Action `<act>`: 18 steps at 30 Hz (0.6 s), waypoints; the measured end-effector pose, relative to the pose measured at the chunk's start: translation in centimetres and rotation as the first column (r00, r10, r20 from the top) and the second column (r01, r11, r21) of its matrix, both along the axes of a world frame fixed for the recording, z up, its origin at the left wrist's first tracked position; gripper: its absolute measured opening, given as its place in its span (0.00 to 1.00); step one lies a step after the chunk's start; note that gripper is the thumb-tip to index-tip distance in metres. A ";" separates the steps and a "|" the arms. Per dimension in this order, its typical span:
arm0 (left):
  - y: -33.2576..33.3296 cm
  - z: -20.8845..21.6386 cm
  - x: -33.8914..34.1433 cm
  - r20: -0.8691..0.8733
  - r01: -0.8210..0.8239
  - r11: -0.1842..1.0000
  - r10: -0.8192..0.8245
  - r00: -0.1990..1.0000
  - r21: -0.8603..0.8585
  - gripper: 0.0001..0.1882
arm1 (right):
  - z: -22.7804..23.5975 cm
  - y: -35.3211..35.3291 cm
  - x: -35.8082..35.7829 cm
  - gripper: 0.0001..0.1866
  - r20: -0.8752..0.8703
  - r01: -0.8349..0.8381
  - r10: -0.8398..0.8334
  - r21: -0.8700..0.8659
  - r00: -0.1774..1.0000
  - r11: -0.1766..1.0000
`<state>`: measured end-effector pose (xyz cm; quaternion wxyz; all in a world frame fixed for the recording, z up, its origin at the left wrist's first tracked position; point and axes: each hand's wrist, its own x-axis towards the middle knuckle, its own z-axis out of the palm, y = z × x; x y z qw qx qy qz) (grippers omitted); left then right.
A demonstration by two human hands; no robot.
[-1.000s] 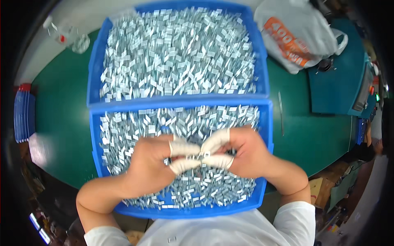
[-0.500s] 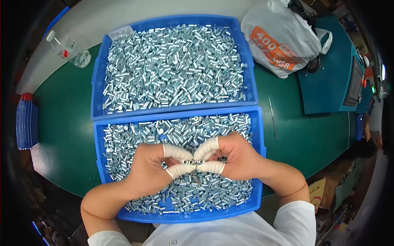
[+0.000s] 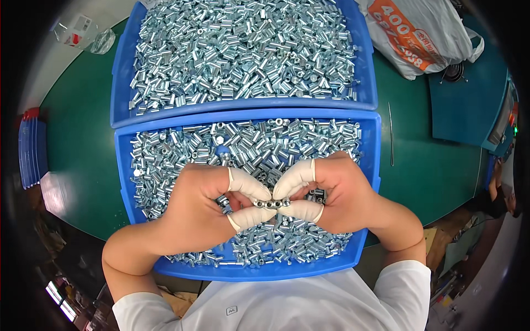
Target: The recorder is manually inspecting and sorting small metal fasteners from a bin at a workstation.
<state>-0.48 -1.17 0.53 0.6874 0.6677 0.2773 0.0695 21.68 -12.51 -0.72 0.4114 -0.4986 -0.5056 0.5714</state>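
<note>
Above the near blue tray (image 3: 248, 114), my left hand (image 3: 199, 207) and my right hand (image 3: 345, 193) meet fingertip to fingertip. White finger cots cover the thumbs and index fingers. Pinched between them is a short row of several metal sleeves (image 3: 273, 204), side by side with their round holes facing up. Both hands are closed on this row, each gripping one end. Beneath them, the tray holds a loose heap of similar shiny metal sleeves (image 3: 265, 143), with patches of blue bottom showing. My palms and the other fingers are partly hidden.
Behind stands a second blue tray (image 3: 243, 106), filled with similar sleeves. A plastic bottle (image 3: 83, 33) lies at the far left, above stacked blue bins (image 3: 32, 149). On the right are a thin metal rod (image 3: 391, 135), a white plastic bag (image 3: 414, 38) and a teal machine (image 3: 469, 105).
The view has shifted, so the trays sit higher and look larger. Both hands still pinch the row; its holes now face up more plainly.
</note>
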 end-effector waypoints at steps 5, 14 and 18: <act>-0.1 0.1 0.1 0.037 0.044 0.965 -0.056 0.998 0.260 0.12 | 0.1 0.0 0.1 0.11 0.062 -0.017 0.016 0.019 0.998 1.000; 0.0 -0.2 -0.1 0.117 0.044 0.949 -0.084 0.990 0.311 0.13 | 0.0 0.0 0.4 0.09 -0.028 -0.017 0.017 -0.022 0.999 1.000; -0.3 -0.1 -0.1 0.114 0.030 0.961 -0.064 0.991 0.276 0.13 | 0.0 0.1 0.5 0.10 -0.007 -0.048 0.048 -0.015 0.999 0.999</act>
